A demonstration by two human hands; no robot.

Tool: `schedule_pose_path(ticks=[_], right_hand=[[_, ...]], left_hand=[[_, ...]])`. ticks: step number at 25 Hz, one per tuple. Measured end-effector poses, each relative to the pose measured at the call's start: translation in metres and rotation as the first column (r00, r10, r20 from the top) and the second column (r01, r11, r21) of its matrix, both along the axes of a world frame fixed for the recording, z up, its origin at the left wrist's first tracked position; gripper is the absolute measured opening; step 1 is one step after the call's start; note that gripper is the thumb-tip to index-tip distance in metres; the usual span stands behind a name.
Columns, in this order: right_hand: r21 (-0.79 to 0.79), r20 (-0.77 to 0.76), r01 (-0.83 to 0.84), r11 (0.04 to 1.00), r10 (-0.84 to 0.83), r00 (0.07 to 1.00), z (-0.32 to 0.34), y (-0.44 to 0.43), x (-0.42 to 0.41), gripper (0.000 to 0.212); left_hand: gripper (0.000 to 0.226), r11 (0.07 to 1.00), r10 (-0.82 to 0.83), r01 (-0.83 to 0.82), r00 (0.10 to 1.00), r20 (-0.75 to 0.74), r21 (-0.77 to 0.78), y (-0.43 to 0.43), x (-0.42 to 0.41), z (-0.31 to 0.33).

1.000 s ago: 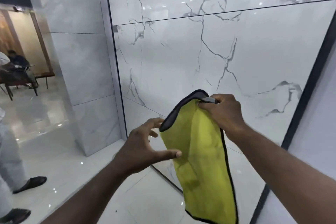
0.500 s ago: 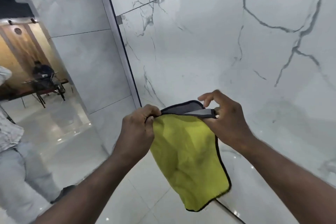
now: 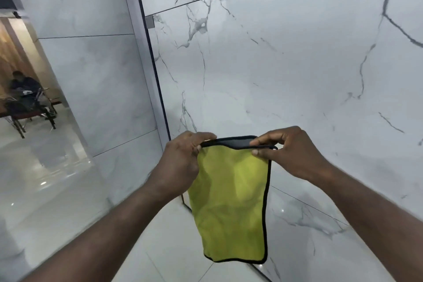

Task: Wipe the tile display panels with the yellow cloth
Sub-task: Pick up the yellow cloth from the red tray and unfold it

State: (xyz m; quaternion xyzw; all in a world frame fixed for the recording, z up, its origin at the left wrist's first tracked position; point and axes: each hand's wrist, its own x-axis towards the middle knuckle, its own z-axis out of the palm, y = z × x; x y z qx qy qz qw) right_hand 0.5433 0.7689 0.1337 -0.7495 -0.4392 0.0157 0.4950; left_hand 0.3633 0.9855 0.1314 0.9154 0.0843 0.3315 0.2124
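The yellow cloth [image 3: 231,201] hangs in the air in front of the lower left part of the marble-look tile display panel [image 3: 286,75], not touching it, its black-piped bottom edge dangling above the glossy floor [image 3: 160,247]. The left hand [image 3: 180,162] pinches the upper left corner between thumb and curled fingers, and the right hand [image 3: 290,155] pinches the upper right corner the same way. The top hem is drawn taut and nearly level between them, with the grey reverse side showing just behind it. Holding it by both corners looks like a way to spread or fold the cloth into a flat pad before it goes to the panel; wiping seems not yet begun. A second ago the right hand alone held the cloth while the left reached toward it with parted fingers. Half a second ago the left had closed on its corner, with the cloth bunched and slanting; now it hangs squarer and smoother.
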Motion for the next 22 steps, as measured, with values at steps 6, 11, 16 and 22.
schedule_pose_path(ticks=[6, 11, 16, 22], right_hand=[[0.032, 0.009, 0.219, 0.975, -0.219, 0.976, 0.030, 0.048, -0.005, 0.020], [0.049, -0.040, 0.379, 0.924, -0.377, 0.925, 0.022, 0.070, 0.003, 0.024], [0.118, -0.197, 0.450, 0.885, -0.424, 0.884, 0.007, 0.085, 0.031, 0.032], [0.120, -0.320, 0.461, 0.879, -0.406, 0.856, -0.030, 0.086, 0.080, 0.038]], left_hand=[[0.065, 0.942, -0.310, 0.318, 0.947, -0.090, 0.107, 0.091, 0.030, 0.014], [0.044, 0.901, -0.416, 0.426, 0.902, -0.119, 0.084, 0.125, 0.077, 0.005], [0.033, 0.900, -0.433, 0.434, 0.877, -0.207, -0.041, 0.147, 0.119, -0.004], [0.029, 0.884, -0.425, 0.380, 0.896, -0.131, -0.272, 0.178, 0.168, -0.025]])
